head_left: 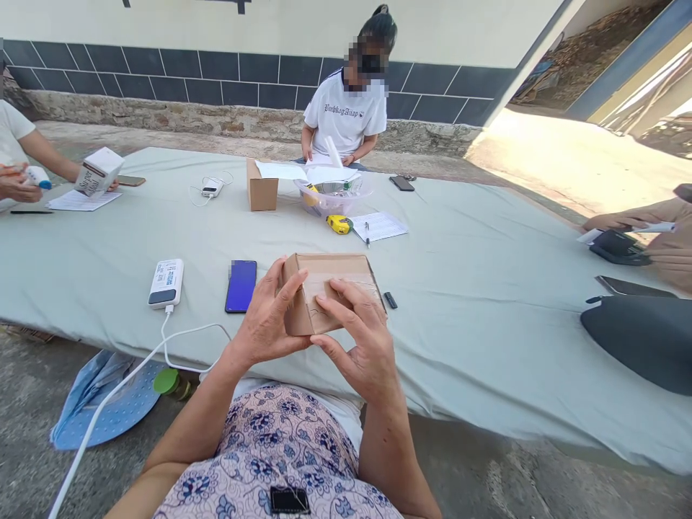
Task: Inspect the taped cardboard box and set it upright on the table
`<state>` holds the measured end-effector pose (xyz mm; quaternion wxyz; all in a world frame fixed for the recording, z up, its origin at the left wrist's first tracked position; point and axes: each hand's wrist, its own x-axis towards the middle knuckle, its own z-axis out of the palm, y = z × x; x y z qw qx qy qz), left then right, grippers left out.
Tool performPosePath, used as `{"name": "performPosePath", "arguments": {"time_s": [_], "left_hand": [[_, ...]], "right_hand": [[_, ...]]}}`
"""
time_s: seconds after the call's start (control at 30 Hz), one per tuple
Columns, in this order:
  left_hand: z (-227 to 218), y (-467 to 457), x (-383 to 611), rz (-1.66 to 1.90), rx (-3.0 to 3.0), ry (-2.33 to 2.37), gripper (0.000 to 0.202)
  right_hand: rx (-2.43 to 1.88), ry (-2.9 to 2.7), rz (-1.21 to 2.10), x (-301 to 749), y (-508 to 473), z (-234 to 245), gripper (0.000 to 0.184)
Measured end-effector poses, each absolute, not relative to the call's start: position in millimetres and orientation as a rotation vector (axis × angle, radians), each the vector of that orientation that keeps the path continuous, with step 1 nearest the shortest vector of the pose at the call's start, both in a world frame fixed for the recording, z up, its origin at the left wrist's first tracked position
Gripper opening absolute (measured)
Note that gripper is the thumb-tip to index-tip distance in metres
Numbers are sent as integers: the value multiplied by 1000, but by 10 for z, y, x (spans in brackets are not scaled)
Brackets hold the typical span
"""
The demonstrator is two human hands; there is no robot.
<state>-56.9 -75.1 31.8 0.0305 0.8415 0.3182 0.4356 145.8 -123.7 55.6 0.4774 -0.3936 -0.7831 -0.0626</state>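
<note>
A brown cardboard box, with clear tape across its top, is between my hands above the near edge of the table. My left hand grips the box's left side, thumb along the upper edge. My right hand holds the near right part, its fingers lying on the taped face and its thumb at the lower front edge. Left of the box lies a phone with a blue screen. Just right of it is a small black object whose kind I cannot make out.
A white power bank trails a cable over the near edge. Farther off are a yellow tape measure, a plastic basin and an open carton. People sit across, left and right; a dark bag-like thing lies right.
</note>
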Motion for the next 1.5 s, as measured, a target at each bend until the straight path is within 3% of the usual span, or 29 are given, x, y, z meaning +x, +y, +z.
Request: {"name": "performPosePath", "arguments": {"time_s": [0.23, 0.5, 1.03, 1.37, 1.5], "left_hand": [[369, -750, -596, 1368, 2531, 1014, 111], [387, -746, -673, 1391, 2335, 861, 109], [246, -645, -801, 1184, 1681, 532, 113], [124, -577, -830, 1161, 1516, 452, 108], [120, -603, -846, 1129, 1434, 434, 111]], "right_hand": [[-1113, -1738, -123, 1733, -1155, 445, 39], [-1122, -1560, 169, 1929, -1204, 449, 53], [-819, -1398, 524, 2007, -1259, 400, 39], [-916, -1285, 736, 1852, -1217, 359, 72], [-953, -1210, 834, 1815, -1207, 360, 65]]}}
